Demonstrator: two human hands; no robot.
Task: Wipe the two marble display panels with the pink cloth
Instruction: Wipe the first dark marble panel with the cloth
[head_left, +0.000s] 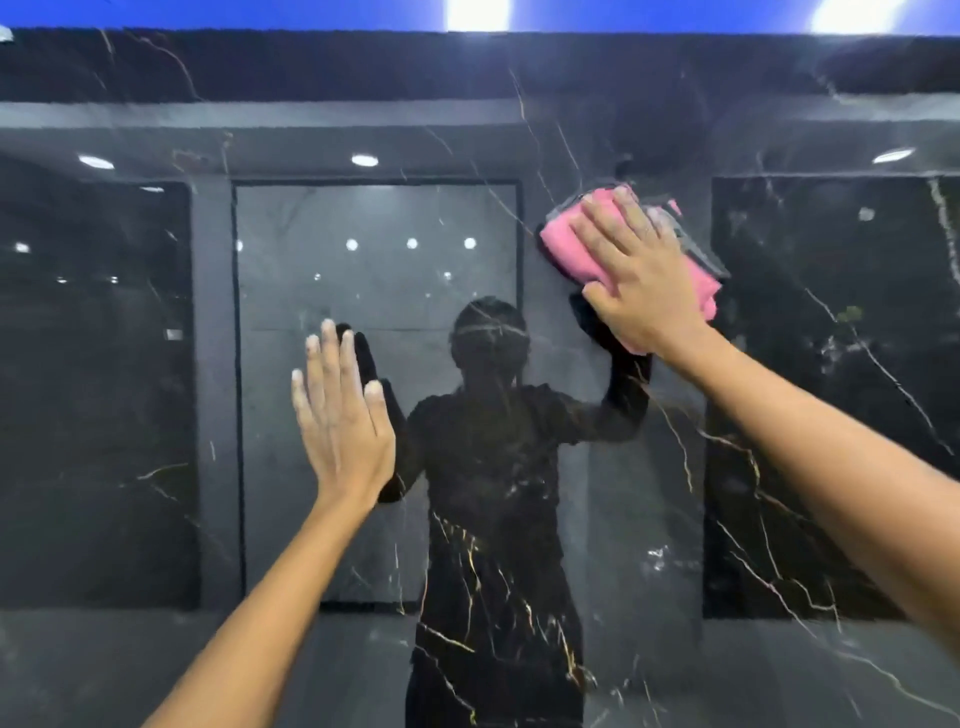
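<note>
A glossy black marble panel (156, 364) with thin gold and white veins fills almost the whole view in front of me. My right hand (639, 275) presses a folded pink cloth (563, 247) flat against the panel at the upper right. My left hand (343, 415) rests flat on the marble lower down at the centre left, fingers spread and holding nothing. The polished surface mirrors a person in dark clothes with both arms raised. I can make out only one continuous panel; no second panel or seam shows.
A blue strip (208, 13) with bright ceiling lights runs above the panel's top edge. Reflections of other framed dark slabs and round ceiling lights show in the marble.
</note>
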